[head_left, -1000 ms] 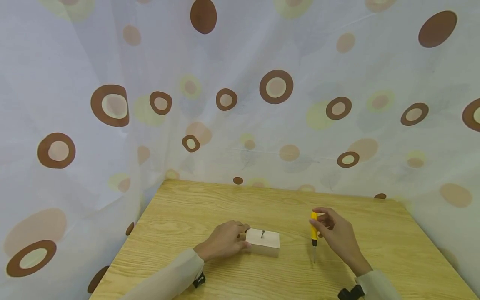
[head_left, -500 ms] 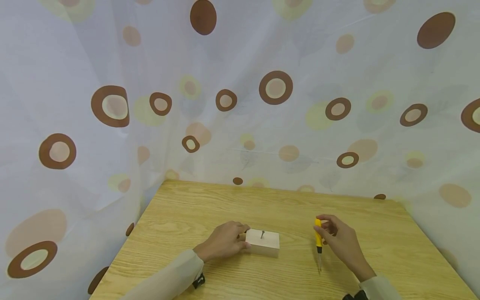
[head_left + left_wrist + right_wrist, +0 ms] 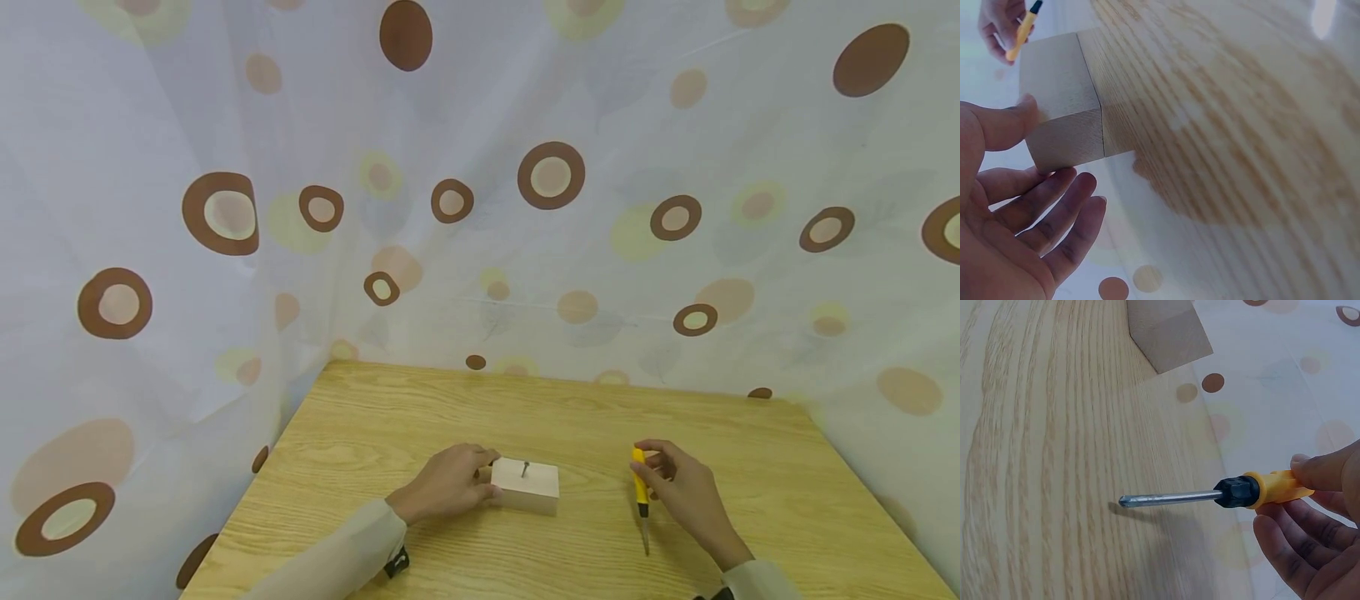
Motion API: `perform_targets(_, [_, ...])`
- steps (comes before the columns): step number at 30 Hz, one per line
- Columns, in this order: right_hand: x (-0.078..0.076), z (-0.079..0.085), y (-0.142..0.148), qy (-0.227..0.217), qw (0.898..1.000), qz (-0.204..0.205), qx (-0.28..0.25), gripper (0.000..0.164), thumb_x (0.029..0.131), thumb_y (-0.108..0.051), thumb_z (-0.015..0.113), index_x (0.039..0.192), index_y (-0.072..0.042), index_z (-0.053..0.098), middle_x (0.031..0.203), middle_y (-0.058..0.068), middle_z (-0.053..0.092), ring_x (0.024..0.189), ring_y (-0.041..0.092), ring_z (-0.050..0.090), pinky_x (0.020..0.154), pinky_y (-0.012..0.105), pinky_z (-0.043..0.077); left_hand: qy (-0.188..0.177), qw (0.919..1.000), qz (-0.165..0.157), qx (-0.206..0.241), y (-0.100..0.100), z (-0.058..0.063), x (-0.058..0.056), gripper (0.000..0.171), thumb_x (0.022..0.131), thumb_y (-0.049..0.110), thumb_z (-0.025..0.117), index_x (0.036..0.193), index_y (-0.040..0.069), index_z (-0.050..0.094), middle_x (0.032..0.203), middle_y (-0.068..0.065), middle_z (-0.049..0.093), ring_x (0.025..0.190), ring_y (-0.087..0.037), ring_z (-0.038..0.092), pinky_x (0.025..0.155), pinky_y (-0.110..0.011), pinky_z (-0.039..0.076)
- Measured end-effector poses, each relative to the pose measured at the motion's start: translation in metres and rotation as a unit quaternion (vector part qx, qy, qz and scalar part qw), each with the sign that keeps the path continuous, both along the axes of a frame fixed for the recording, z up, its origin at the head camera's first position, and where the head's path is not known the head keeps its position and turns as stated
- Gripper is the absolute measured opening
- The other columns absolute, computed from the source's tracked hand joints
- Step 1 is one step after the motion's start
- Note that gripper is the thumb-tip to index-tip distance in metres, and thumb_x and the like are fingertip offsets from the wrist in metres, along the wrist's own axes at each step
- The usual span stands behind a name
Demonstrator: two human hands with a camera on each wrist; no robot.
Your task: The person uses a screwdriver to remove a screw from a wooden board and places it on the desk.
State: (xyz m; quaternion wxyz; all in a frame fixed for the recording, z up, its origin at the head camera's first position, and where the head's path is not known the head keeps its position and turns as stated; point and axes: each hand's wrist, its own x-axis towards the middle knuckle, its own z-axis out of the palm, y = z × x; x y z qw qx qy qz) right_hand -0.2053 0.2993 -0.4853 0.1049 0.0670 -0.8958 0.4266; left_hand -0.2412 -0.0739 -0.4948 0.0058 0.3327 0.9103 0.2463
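A pale wooden block (image 3: 527, 498) lies on the table, with a dark screw (image 3: 526, 468) standing up out of its top, tilted slightly. My left hand (image 3: 448, 481) grips the block's left end, thumb on the near side and fingertips at the far side; the left wrist view shows the other fingers spread loosely beside it. To the right, my right hand (image 3: 688, 493) pinches the yellow handle of a screwdriver (image 3: 1235, 491) near its top end. Its metal shaft points down toward the table and casts a shadow there, well apart from the block.
Both hands work over a light wood-grain table (image 3: 420, 408). A white sheet (image 3: 480, 108) with brown and beige circles hangs behind the table and along its sides. Dark camera straps (image 3: 397, 562) sit at the wrists.
My right hand has moved a little toward me and to the right with the screwdriver, whose shaft now leans slightly. My left hand and the block have stayed still.
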Motion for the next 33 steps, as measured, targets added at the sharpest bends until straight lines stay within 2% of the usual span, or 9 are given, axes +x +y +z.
perform_targets(5, [0.001,-0.003,0.001,-0.002,1.000,-0.004,0.005,0.038,0.099,-0.024,0.073,0.129,-0.001,0.064,0.099,0.011,0.069,0.072,0.013,0.066,0.060,0.032,0.059,-0.014,0.9999,-0.004,0.002,0.000,0.000,0.000,0.059,0.095,0.042,0.074,0.140,0.005,0.063,0.133,-0.006,0.067,0.090,-0.004,0.065,0.076,-0.022,0.054])
perform_targets(12, [0.002,-0.008,0.003,-0.020,1.000,-0.007,0.003,0.038,0.099,-0.021,0.072,0.130,-0.001,0.064,0.100,0.011,0.069,0.075,0.013,0.067,0.060,0.029,0.059,-0.004,0.9999,-0.014,-0.009,-0.001,0.001,-0.002,0.060,0.094,0.042,0.075,0.139,0.004,0.063,0.129,-0.007,0.069,0.091,-0.006,0.066,0.077,-0.023,0.055])
perform_targets(16, [0.002,-0.009,0.003,-0.029,1.000,-0.009,0.003,0.039,0.099,-0.020,0.072,0.131,0.000,0.063,0.100,0.011,0.070,0.074,0.014,0.067,0.060,0.029,0.059,-0.006,0.9998,-0.013,-0.014,-0.002,0.001,-0.003,0.063,0.093,0.044,0.076,0.140,0.004,0.062,0.133,-0.007,0.068,0.092,-0.005,0.066,0.079,-0.023,0.055])
perform_targets(20, [0.001,-0.010,0.003,-0.042,0.999,-0.011,0.004,0.040,0.099,-0.022,0.072,0.132,0.000,0.063,0.100,0.011,0.070,0.073,0.014,0.068,0.060,0.028,0.058,-0.026,0.9997,-0.006,0.001,-0.005,0.002,-0.005,0.069,0.090,0.046,0.078,0.142,0.005,0.061,0.137,-0.006,0.065,0.094,-0.005,0.065,0.080,-0.022,0.054])
perform_targets(24, [-0.002,-0.011,0.003,-0.056,0.998,-0.008,0.004,0.043,0.099,-0.025,0.072,0.133,0.000,0.063,0.101,0.012,0.071,0.075,0.015,0.068,0.061,0.028,0.059,-0.036,0.9988,-0.013,0.031,-0.005,0.006,-0.008,0.062,0.094,0.044,0.073,0.141,0.006,0.062,0.133,-0.005,0.068,0.097,-0.007,0.065,0.081,-0.023,0.054])
perform_targets(29, [-0.006,-0.011,0.003,-0.068,0.998,-0.007,0.007,0.043,0.100,-0.024,0.071,0.133,0.001,0.063,0.099,0.011,0.070,0.075,0.017,0.068,0.060,0.028,0.058,0.011,0.9986,-0.022,0.046,0.002,0.013,-0.011,0.046,0.102,0.037,0.065,0.137,0.007,0.066,0.129,-0.003,0.070,0.105,-0.014,0.064,0.087,-0.028,0.054])
perform_targets(33, [-0.008,-0.013,0.004,-0.066,0.998,-0.003,0.010,0.041,0.100,-0.023,0.071,0.133,0.001,0.063,0.097,0.010,0.070,0.074,0.016,0.067,0.059,0.028,0.058,0.048,0.9973,-0.029,0.048,0.012,0.017,-0.014,0.039,0.102,0.030,0.066,0.134,0.007,0.068,0.125,-0.002,0.071,0.101,-0.014,0.065,0.087,-0.028,0.053])
